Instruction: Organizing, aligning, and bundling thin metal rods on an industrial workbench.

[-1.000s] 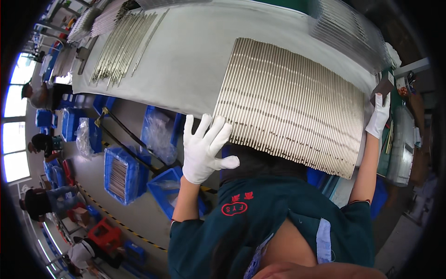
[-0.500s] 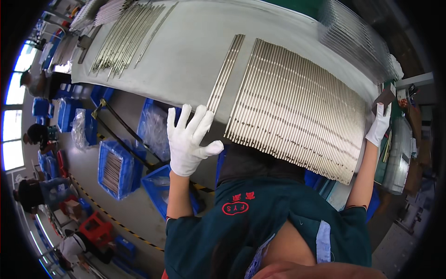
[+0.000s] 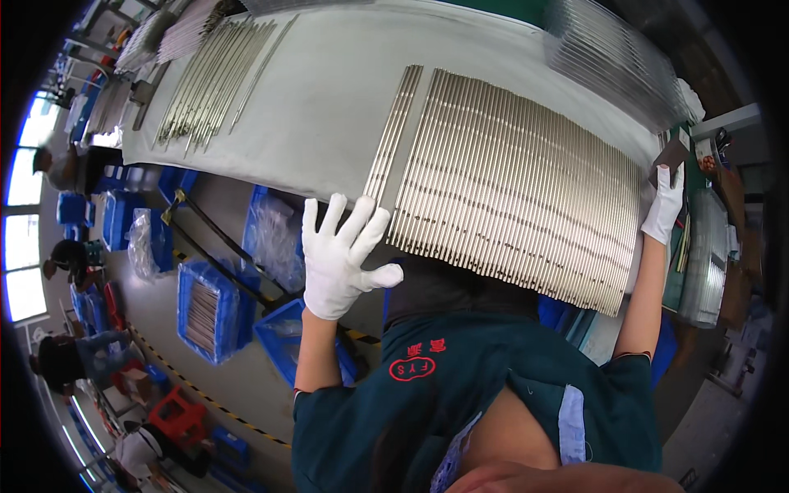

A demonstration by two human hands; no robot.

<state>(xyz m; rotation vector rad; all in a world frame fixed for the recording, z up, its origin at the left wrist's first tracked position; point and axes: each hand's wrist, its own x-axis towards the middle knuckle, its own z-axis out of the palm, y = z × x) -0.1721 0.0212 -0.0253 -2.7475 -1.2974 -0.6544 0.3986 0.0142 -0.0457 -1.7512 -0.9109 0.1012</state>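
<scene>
My left hand (image 3: 341,263), in a white glove, is open with fingers spread, palm facing up toward the view. Its fingertips are close to the near ends of a narrow strip of a few metal rods (image 3: 394,131); whether they touch cannot be made out. To the right of that strip, across a narrow gap, a wide sheet of metal rods (image 3: 518,189) lies side by side, with dark marks near the close ends. Past its right edge, my gloved right hand (image 3: 662,215) has its fingers closed on the end of a dark brown block (image 3: 674,151).
Loose thin rods (image 3: 209,86) lie at the table's far left. Stacked clear ribbed trays (image 3: 612,62) stand at the far right. Blue crates (image 3: 207,316), one with rods inside, sit on the floor to the left, near a red stool (image 3: 177,416). Other people (image 3: 66,246) are farther left.
The whole view has shifted slightly. My left hand stays spread and sits a little lower and to the right. The rods and my right hand with the block keep their arrangement.
</scene>
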